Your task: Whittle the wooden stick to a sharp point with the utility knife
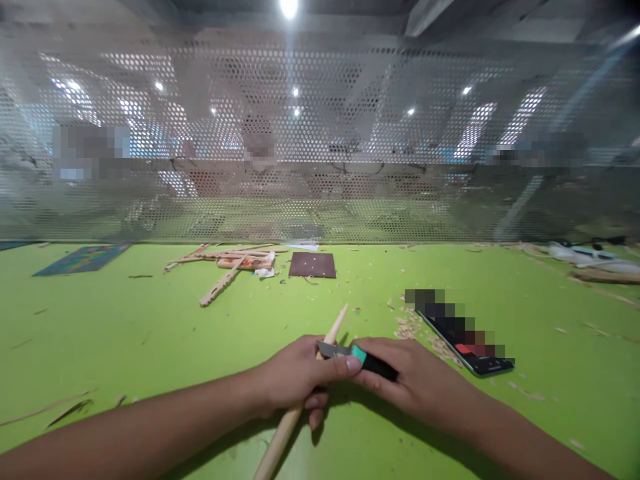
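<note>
My left hand (300,373) is closed around a pale wooden stick (283,437), whose sharpened tip points away from me. The stick's lower end runs out of view at the bottom. In my right hand (410,373) is a carving knife (377,365) with a black and green handle. Its short blade lies across the stick just above my left fist. My left thumb presses near the green collar of the knife. Pale wood shavings (410,328) lie beyond my right hand.
A phone (487,363) lies right of my hands. Farther back are carved sticks (220,287), a dark brown square sheet (313,265) and a patterned mat (83,260). A perforated metal screen (320,200) closes off the far edge of the green table (150,340).
</note>
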Available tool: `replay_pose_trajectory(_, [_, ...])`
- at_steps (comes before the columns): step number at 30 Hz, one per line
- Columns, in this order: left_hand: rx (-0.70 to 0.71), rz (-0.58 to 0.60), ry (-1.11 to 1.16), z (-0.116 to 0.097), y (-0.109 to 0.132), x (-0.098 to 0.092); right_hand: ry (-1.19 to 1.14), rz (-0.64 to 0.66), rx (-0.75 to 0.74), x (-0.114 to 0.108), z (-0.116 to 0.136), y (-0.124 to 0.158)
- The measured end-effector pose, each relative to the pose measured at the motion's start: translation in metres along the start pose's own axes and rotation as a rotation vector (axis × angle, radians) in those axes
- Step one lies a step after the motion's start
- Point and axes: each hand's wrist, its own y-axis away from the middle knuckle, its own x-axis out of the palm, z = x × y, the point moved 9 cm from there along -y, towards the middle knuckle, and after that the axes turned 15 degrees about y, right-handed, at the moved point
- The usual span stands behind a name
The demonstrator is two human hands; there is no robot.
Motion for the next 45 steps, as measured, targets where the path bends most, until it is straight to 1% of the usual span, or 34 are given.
replay_pose_trajectory(3, [0.029,-0.028,0.022,-0.001,0.001,0.000,0.052,-0.057,0.061,-0.004,-0.008,0.000])
replay_pose_trajectory(6, [0.050,-0.058,0.059,-0.002,0.002,-0.004,0.114,-0.124,0.137,-0.013,-0.026,0.001])
replay_pose_trajectory(9, [0.018,-0.042,0.031,0.002,0.003,-0.005,0.137,-0.172,0.166,-0.023,-0.042,0.004])
replay_pose_trajectory(11, [0.005,-0.034,0.006,0.002,0.003,-0.005,0.139,-0.183,0.166,-0.025,-0.047,0.004])
replay_pose_trajectory(14, [-0.002,-0.027,0.016,0.000,0.004,-0.004,0.117,-0.144,0.133,-0.021,-0.041,0.004])
replay_pose_trajectory(20, [-0.033,0.008,0.031,-0.003,0.003,0.003,-0.025,0.000,-0.014,-0.004,-0.005,0.001])
replay_pose_trajectory(23, [-0.060,0.025,0.035,-0.001,0.003,0.004,-0.052,0.018,-0.030,-0.001,0.002,0.001])
replay_pose_trajectory(27, [-0.060,0.030,0.019,0.001,0.004,0.004,-0.031,-0.004,-0.009,0.001,-0.001,0.002])
replay_pose_trajectory(32, [0.003,-0.038,0.056,0.000,0.004,0.001,0.027,-0.066,0.071,-0.004,-0.009,0.003])
replay_pose_trajectory(37, [0.032,-0.025,0.069,-0.003,0.004,0.001,0.160,-0.148,0.045,-0.010,-0.011,0.004])
replay_pose_trajectory(45, [0.051,-0.036,0.072,-0.002,0.003,-0.004,0.231,-0.240,0.106,-0.019,-0.037,0.006])
